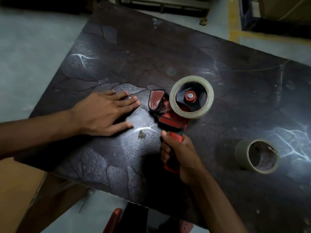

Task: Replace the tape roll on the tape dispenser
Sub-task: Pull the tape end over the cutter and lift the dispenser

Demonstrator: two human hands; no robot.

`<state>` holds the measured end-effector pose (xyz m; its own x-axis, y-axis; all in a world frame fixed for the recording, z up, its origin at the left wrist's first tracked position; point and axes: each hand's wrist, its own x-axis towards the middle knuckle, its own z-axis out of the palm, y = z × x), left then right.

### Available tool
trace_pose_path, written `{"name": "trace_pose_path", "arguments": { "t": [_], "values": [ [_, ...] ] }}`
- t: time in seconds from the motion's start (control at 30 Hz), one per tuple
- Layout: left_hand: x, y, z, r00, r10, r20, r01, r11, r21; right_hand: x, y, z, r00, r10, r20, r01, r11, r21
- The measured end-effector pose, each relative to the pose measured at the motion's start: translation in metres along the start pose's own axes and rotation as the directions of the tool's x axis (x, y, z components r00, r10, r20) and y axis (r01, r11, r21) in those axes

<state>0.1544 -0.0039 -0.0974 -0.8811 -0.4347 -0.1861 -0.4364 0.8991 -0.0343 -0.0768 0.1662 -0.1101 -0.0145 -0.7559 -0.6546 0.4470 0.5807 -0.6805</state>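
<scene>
Already the clear roll of packing tape (191, 96) sits on the hub of the red-and-black handheld tape dispenser (170, 115), lying on the dark scuffed tabletop (151, 52). The right hand (178, 155) is closed round its handle; the left hand (104, 113) rests open and flat beside the nose. Best keep the handle steady and thread the tape end under the roller — the bare cardboard core (257, 156) lies well apart. No writing or brand is readable.
</scene>
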Motion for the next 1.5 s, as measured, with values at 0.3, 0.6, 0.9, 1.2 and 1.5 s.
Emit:
{"name": "trace_pose_path", "arguments": {
  "t": [0.3,0.6,0.9,1.2,1.5],
  "values": [
    [0.017,0.018,-0.057,0.892,-0.066,0.448,0.033,0.996,0.08,0.0,0.001,-0.001,0.997,-0.054,-0.052,0.046,0.988,-0.148],
    [0.012,0.056,-0.074,0.764,-0.266,0.587,0.166,0.961,0.219,-0.081,0.039,-0.057,0.993,-0.091,-0.074,0.044,0.876,-0.481],
    [0.019,0.086,-0.055,0.849,-0.407,0.337,0.435,0.9,-0.008,-0.095,0.057,-0.075,0.982,-0.167,-0.086,0.098,0.846,-0.525],
    [0.02,0.107,-0.025,0.77,-0.582,0.259,0.62,0.779,-0.092,-0.098,0.05,-0.066,0.972,-0.198,-0.123,0.084,0.789,-0.609],
    [0.04,0.122,-0.032,0.642,-0.595,0.484,0.746,0.631,-0.214,-0.207,0.083,-0.136,0.985,-0.085,-0.151,-0.03,0.773,-0.634]
  ]
}}
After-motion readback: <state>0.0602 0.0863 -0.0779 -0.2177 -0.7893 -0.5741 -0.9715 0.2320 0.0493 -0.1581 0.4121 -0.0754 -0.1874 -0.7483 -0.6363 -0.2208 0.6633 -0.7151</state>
